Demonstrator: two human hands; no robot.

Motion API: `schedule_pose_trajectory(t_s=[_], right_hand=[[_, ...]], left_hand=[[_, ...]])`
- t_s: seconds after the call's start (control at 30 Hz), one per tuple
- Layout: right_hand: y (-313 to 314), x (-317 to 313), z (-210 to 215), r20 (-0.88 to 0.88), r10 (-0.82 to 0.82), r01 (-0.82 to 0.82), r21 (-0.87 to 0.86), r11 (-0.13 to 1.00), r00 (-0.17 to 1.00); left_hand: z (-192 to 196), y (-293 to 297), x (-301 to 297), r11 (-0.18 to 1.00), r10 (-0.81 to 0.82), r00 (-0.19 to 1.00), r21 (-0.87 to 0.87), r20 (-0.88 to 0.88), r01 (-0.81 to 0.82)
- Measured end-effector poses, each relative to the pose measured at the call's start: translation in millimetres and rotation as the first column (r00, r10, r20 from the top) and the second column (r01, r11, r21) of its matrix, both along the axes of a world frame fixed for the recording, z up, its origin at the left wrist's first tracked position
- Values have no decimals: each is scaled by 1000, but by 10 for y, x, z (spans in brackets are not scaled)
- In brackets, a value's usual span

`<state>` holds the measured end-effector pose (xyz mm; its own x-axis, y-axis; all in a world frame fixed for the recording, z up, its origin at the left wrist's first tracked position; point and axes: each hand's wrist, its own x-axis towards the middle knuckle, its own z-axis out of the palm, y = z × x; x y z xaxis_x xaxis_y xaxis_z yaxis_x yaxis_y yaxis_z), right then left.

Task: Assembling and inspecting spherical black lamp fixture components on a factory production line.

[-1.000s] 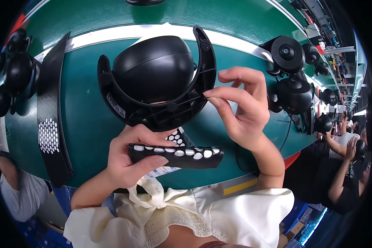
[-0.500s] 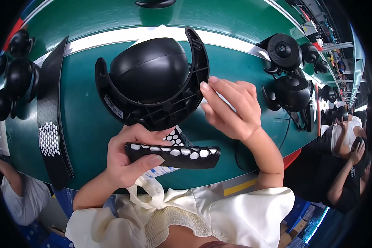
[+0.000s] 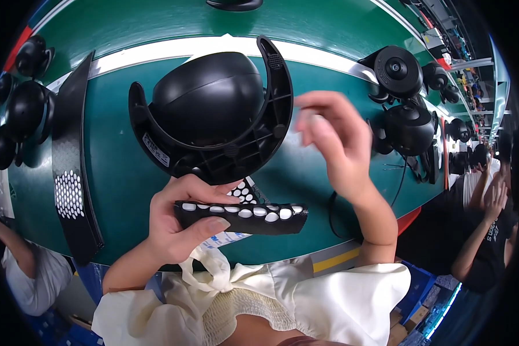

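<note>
A black dome-shaped device in a curved black bracket (image 3: 213, 115) lies on the green table (image 3: 115, 173) in front of me. My left hand (image 3: 176, 222) grips a black strip with a row of white oval pads (image 3: 242, 214) just below the bracket. My right hand (image 3: 334, 141) hovers to the right of the bracket, blurred, fingers spread, holding nothing that I can see.
A long black sheet with white oval pads (image 3: 69, 173) lies at the left. More black dome devices stand at the left edge (image 3: 23, 109) and at the right (image 3: 406, 124). Other people sit at the right (image 3: 490, 230) and lower left (image 3: 23, 271).
My right hand has left the bracket's rim and swung out to the right, opening. The left hand still holds the padded strip in the same place.
</note>
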<state>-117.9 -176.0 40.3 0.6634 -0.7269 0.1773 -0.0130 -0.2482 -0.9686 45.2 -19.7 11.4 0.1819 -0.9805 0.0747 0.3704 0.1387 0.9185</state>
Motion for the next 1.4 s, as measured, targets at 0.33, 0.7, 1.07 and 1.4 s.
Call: schedule_pose_trajectory(t_s=[0.33, 0.7, 1.07, 1.4], right_hand=[[64, 156, -15, -45, 208, -166, 445, 880, 977], [82, 192, -62, -22, 294, -268, 348, 898, 956], [11, 741, 550, -232, 183, -277, -482, 831, 955], [-1563, 2259, -582, -334, -477, -531, -761, -372, 813]], left_hand=[[-13, 46, 9, 1000, -22, 1000, -1, -17, 22], [-21, 27, 39, 1000, -13, 1000, -12, 15, 13], [305, 237, 198, 921, -316, 862, -91, 396, 379], [316, 253, 333, 1000, 23, 935, 1, 353, -25]])
